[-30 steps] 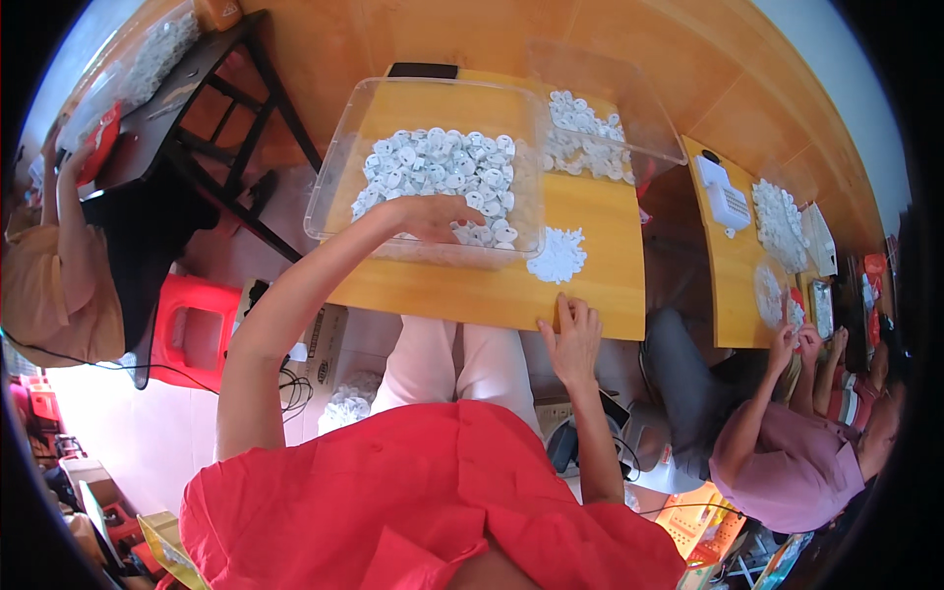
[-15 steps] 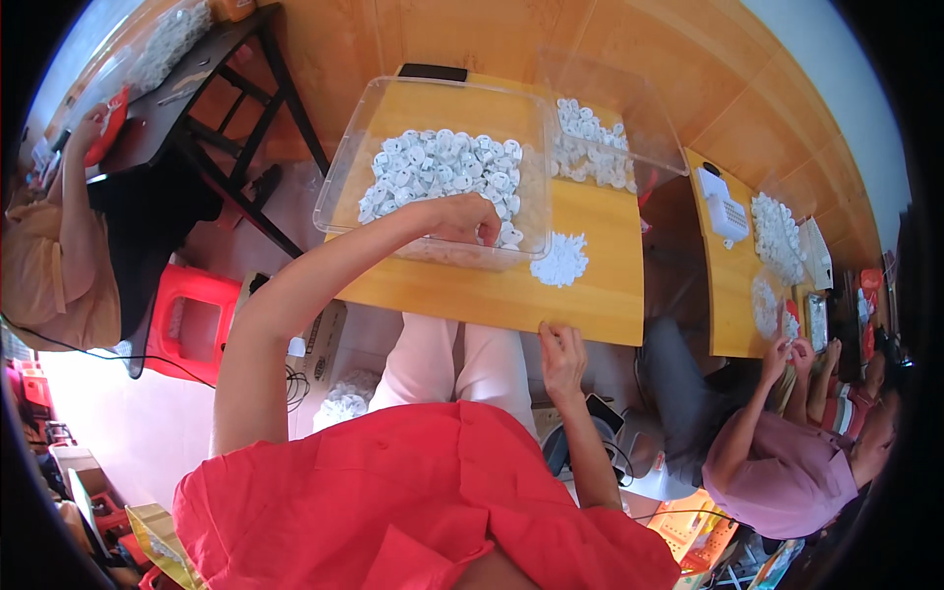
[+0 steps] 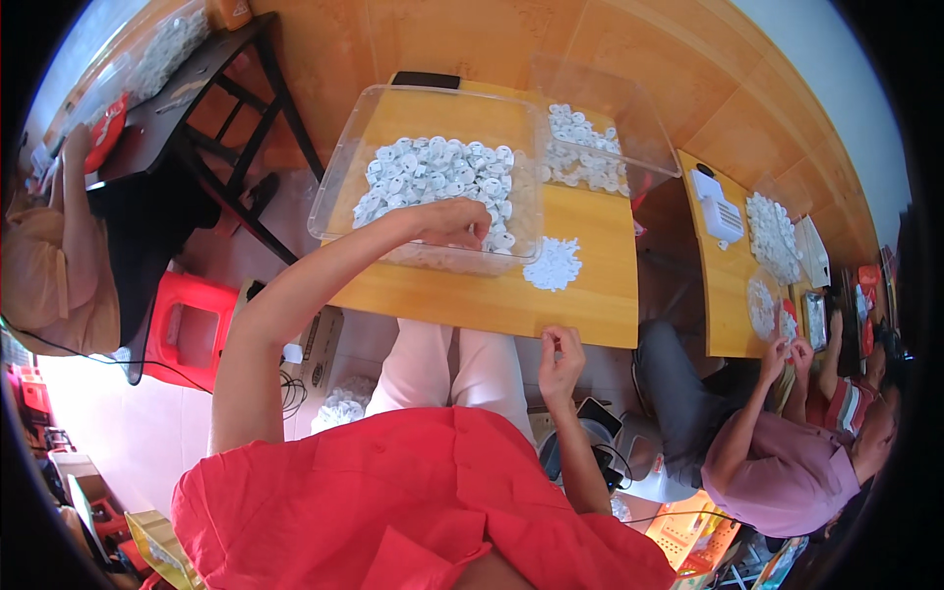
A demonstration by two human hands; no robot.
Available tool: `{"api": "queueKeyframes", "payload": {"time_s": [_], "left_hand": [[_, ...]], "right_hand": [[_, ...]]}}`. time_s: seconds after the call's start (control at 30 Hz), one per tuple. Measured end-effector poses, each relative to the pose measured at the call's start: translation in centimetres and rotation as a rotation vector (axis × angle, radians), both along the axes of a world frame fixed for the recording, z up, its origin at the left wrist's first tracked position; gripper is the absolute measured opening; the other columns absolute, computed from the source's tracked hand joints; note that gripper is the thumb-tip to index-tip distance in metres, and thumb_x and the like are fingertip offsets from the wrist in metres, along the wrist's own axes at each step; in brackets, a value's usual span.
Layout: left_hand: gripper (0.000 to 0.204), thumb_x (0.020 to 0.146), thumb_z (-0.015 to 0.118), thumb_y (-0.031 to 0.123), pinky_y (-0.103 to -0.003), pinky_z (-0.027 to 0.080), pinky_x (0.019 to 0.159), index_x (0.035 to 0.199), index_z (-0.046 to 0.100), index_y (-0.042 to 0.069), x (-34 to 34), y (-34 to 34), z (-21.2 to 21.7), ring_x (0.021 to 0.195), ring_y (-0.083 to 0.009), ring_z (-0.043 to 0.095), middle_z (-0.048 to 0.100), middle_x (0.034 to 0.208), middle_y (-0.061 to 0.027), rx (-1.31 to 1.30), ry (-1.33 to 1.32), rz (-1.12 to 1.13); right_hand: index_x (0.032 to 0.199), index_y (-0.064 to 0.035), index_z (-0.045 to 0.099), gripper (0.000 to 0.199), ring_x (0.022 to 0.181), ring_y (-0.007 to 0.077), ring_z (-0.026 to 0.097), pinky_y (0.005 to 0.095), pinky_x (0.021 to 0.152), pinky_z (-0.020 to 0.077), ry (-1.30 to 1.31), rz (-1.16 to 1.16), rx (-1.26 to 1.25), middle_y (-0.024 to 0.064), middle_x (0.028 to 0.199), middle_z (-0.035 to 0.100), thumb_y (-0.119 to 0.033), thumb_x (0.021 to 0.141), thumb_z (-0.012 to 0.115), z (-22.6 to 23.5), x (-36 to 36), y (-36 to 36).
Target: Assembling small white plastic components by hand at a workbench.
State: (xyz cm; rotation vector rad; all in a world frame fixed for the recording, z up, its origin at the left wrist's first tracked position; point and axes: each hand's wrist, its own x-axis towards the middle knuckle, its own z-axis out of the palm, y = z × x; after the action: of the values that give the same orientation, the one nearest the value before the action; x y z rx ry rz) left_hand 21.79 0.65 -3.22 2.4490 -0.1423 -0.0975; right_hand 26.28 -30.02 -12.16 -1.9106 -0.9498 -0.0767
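A clear plastic bin [image 3: 329, 177] holds a heap of small round white plastic pieces [image 3: 433, 172]. My left hand [image 3: 454, 222] hangs over the bin's near right part, with fingers bent down and drawn together; whatever they hold is hidden. Just below the front edge of the yellow table [image 3: 462, 303], my right hand [image 3: 561, 360] is raised with curled fingers close together. Anything in its grip is too small to make out. A little pile of flat white bits [image 3: 553, 264] lies on the table, right of the bin.
A second clear bin [image 3: 649, 118] with similar white pieces [image 3: 585, 147] stands behind the pile. A black flat object [image 3: 426, 81] lies at the table's back. Co-workers sit at both sides; a red stool [image 3: 182, 329] stands at left.
My left hand stays over the bin, its fingers slightly shifted. My right hand has come off the table's front edge, a little lower. The whole view has shifted slightly.
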Motion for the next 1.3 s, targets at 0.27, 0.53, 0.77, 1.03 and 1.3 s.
{"api": "queueKeyframes", "payload": {"time_s": [0.27, 0.53, 0.77, 1.03, 1.3], "left_hand": [[0.015, 0.090, 0.049, 0.017, -0.025, 0.053, 0.060, 0.087, 0.046, 0.002, -1.6, 0.0, 3.3, 0.071, -0.0198, 0.064, 0.059, 0.083, -0.0117, -0.878, -0.039, 0.440], [0.014, 0.086, 0.056, 0.016, -0.026, 0.054, 0.064, 0.089, 0.048, 0.005, -6.6, -7.2, 6.7, 0.076, -0.0216, 0.065, 0.061, 0.088, -0.0117, -1.403, -0.060, 0.423], [0.028, 0.083, 0.060, 0.016, -0.030, 0.055, 0.072, 0.107, 0.053, 0.004, -9.3, -12.0, 1.5, 0.084, -0.0223, 0.063, 0.061, 0.097, -0.0112, -1.729, -0.066, 0.445], [0.029, 0.086, 0.055, 0.011, -0.029, 0.051, 0.081, 0.112, 0.055, -0.001, -9.6, -13.9, 1.5, 0.091, -0.0182, 0.060, 0.061, 0.097, -0.0102, -1.918, 0.023, 0.510], [0.027, 0.087, 0.052, 0.009, -0.028, 0.051, 0.083, 0.111, 0.055, -0.002, -10.2, -14.6, 1.6, 0.093, -0.0154, 0.059, 0.059, 0.100, -0.0098, -1.781, -0.030, 0.520]], "right_hand": [[0.094, -0.0016, 0.061, 0.014, 0.067, 0.0078, 0.053, 0.0212, 0.056, 0.0445, 0.729, 0.002, 0.340, 0.0004, 0.074, 0.053, 0.000, 0.081, 0.055, 1.2, -0.1, 1.6], [0.091, -0.0016, 0.060, 0.011, 0.076, 0.0131, 0.060, 0.0241, 0.062, 0.0491, 0.929, 0.053, 0.409, 0.0060, 0.082, 0.062, 0.002, 0.080, 0.056, 6.6, -1.5, 2.8], [0.079, 0.0022, 0.063, 0.008, 0.076, 0.0138, 0.054, 0.0227, 0.068, 0.0445, 0.646, 0.217, 0.442, 0.0065, 0.082, 0.058, 0.007, 0.073, 0.061, 11.1, -3.1, 3.2], [0.081, 0.0039, 0.062, 0.011, 0.074, 0.0126, 0.055, 0.0213, 0.065, 0.0430, 0.489, 0.216, 0.361, 0.0080, 0.082, 0.059, 0.010, 0.071, 0.062, 12.0, -5.1, 4.3], [0.079, 0.0027, 0.061, 0.011, 0.068, 0.0131, 0.056, 0.0225, 0.061, 0.0439, 0.274, 0.160, 0.264, 0.0088, 0.076, 0.060, 0.009, 0.070, 0.063, 11.9, -5.2, 4.2]]}}
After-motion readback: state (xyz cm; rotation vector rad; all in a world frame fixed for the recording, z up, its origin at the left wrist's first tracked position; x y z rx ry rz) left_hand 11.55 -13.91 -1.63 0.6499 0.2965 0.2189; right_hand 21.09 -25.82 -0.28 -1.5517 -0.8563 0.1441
